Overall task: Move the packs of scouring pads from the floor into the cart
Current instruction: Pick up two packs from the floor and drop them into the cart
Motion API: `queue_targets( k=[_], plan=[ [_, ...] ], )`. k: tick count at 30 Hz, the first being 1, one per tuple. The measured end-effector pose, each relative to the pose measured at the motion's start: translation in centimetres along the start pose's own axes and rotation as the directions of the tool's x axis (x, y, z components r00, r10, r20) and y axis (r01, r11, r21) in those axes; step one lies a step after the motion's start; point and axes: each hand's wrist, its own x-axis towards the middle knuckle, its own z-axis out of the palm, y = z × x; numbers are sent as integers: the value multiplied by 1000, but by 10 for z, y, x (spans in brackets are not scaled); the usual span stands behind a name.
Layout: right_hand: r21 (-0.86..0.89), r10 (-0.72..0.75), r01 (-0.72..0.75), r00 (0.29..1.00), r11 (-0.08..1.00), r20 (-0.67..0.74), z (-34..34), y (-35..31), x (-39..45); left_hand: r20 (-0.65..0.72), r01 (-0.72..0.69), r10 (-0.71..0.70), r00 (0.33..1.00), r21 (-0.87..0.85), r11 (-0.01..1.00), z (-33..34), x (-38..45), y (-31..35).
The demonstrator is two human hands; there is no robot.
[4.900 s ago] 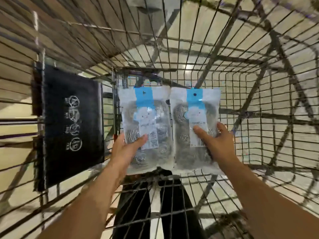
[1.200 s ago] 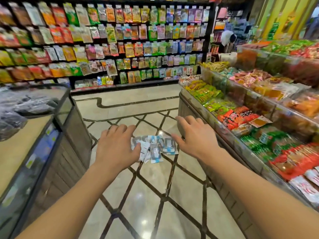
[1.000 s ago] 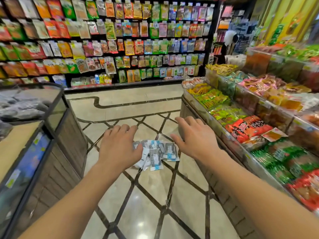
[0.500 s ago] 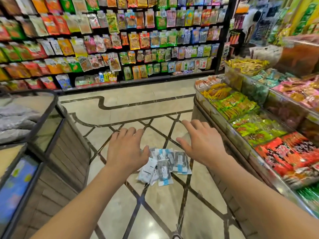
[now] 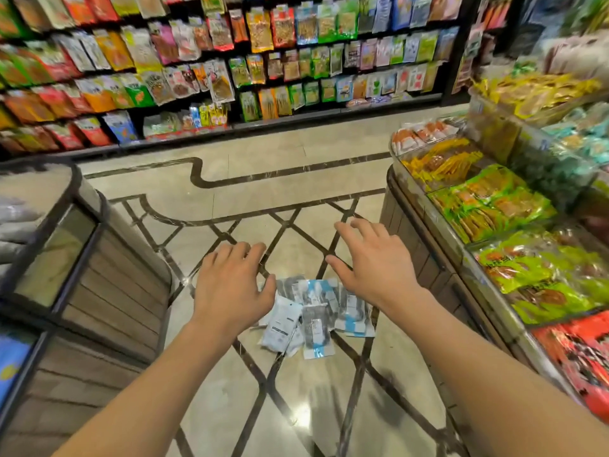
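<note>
A person's two bare arms reached forward over a shop aisle, seen from a camera on their head. The left hand (image 5: 232, 285) and the right hand (image 5: 375, 262) were both held palm down, fingers spread and relaxed, holding nothing. Between and just below them in the view, a small heap of packs of scouring pads (image 5: 314, 316) lay on the floor (image 5: 230, 199), overlapping one another, white and blue labels showing over dark grey pads. Whether either hand touched the heap could not be told. The floor was glossy beige tile crossed by dark diagonal lines. To the right stood a low display bin (image 5: 494, 225) filled with green, yellow and red snack bags. To the left was a wood-panelled counter (image 5: 108, 285) with a glass top. Across the far side, wall shelves (image 5: 230, 61) carried rows of hanging colourful packets.
</note>
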Motion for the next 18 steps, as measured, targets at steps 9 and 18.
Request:
queue_targets(
  k=[9,18],
  plan=[
    [-4,22,-21,997,1000,78,60,14,96,63,-24,27,998,-44,999,59,106,-27],
    [-24,105,-102,960,994,260,161,8,204,186,-66,90,978,-134,989,155,230,-80]
  ],
)
